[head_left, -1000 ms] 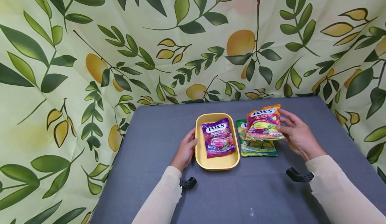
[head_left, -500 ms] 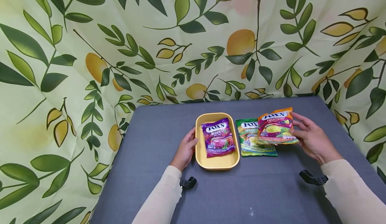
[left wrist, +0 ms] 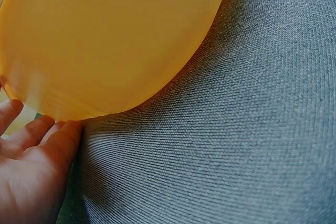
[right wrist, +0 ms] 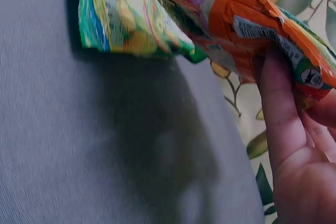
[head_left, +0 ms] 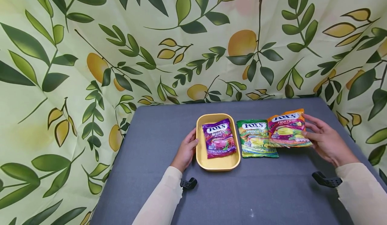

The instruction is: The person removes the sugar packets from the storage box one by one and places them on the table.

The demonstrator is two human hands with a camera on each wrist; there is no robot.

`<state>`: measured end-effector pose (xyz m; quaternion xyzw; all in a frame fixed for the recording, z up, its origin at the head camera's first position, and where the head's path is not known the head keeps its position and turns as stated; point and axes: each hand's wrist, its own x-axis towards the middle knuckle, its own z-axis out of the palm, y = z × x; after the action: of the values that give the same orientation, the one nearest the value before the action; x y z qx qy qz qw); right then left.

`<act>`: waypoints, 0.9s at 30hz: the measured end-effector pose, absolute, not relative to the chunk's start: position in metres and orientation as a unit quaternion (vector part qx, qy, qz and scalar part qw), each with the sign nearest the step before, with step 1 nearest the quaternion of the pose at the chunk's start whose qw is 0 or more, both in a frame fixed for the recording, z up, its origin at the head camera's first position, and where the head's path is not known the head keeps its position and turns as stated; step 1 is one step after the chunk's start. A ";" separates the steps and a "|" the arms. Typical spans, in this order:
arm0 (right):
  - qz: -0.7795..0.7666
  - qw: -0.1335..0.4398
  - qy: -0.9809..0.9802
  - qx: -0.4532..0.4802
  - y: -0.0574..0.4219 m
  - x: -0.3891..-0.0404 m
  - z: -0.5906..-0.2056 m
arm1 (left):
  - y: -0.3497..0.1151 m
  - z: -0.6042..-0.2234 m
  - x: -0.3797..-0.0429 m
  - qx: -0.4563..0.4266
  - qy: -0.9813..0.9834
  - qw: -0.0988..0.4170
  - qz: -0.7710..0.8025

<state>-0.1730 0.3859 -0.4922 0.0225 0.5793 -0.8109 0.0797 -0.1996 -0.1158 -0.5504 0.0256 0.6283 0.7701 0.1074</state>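
My right hand [head_left: 329, 142] grips an orange-and-pink Fox's Fruits candy bag [head_left: 285, 130] by its right edge. In the right wrist view, the bag's orange back [right wrist: 236, 24] and barcode face the camera. A green Fox's Spring Tea candy bag [head_left: 255, 141] lies on the table, its right side overlapped by the held bag in the head view. My left hand [head_left: 185, 151] holds the left wall of a yellow tray [head_left: 219, 164], thumb at the rim and fingers along the outside. Inside the tray lies a purple Fox's Berries candy bag [head_left: 219, 139].
A grey cloth covers the table [head_left: 242, 198]. Behind and beside it hangs a leaf-and-fruit printed curtain [head_left: 193, 50]. Each wrist wears a black camera strap, one at the left wrist [head_left: 188, 183] and another at the right wrist [head_left: 326, 179].
My right hand has moved right with the Fruits candy bag, uncovering more of the Spring Tea bag. The left hand, tray and Berries bag have stayed in place.
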 end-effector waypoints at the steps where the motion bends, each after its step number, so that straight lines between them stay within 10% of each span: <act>1: -0.813 0.081 0.577 0.019 0.388 -0.173 -0.493 | -0.116 -0.551 -0.200 0.025 0.628 0.108 0.770; 27: -0.775 0.113 0.621 0.013 0.428 -0.178 -0.529 | -0.115 -0.552 -0.201 0.023 0.633 0.104 0.767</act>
<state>-0.1777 0.4283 -0.5293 0.0129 0.6214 -0.7752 0.1130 -0.2013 -0.1149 -0.5517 0.0229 0.6331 0.7667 0.1040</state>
